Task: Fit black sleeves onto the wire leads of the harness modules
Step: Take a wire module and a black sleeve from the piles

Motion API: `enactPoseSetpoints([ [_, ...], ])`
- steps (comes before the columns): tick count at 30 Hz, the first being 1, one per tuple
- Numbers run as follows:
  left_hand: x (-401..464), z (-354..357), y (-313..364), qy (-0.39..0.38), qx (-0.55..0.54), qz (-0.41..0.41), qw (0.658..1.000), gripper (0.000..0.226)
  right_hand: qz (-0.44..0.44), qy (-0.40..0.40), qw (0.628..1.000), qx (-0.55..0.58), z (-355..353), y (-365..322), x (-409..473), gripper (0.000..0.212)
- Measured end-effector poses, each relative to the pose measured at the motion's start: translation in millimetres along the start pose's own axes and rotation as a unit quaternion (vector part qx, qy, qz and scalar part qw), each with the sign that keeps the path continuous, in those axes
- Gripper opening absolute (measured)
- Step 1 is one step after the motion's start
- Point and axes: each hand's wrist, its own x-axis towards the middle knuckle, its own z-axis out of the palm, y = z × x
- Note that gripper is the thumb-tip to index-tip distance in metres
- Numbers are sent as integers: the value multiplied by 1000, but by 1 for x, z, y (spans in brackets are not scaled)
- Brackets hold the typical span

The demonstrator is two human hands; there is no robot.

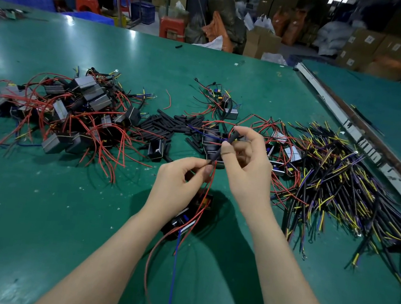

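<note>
Sleeve slants up-right from left hand | right hand pinches its upper part | left pinches red lead at lower mouth

Green table mat | black sleeve on red lead | black loose sleeves | black-and-grey modules with red leads | black cable bundle, yellow and purple ends | blue wire | red stools | blue crates
</note>
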Motion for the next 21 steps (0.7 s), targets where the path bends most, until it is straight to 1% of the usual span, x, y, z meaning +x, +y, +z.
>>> enactPoseSetpoints([
  [3, 0, 0, 3, -16, 3, -11, 1000, 15, -79, -13, 992, -98, 2, 3, -3, 30],
  [5, 0, 0, 4, -20, 4, -11, 1000, 14, -91, -32, 989, -112, 2, 6, -3, 33],
  [8, 0, 0, 5, -24, -21, -35, 999, 16, -62, -48, 994, -74, 0, 8, 0, 30],
  [10, 1, 0, 7, -14, -87, -69, 994, 13, -42, -31, 998, -29, 0, 8, 2, 28],
  [12, 3, -2, 9, -20, -163, -97, 982, 12, -24, -10, 1000, -4, 0, 8, 3, 29],
  [14, 5, -8, 7, -55, -173, -93, 979, 19, -14, -7, 1000, -10, -1, 9, 3, 29],
  [17, 7, -16, 2, -106, -143, -71, 981, 39, -19, -17, 999, -38, -4, 12, 3, 27],
  [18, 7, -16, 2, -107, -140, -67, 982, 43, -18, -19, 999, -38, -4, 12, 3, 27],
  [21, 7, -13, 2, -77, -139, -49, 986, 54, -12, -41, 999, -27, -2, 11, 1, 29],
])
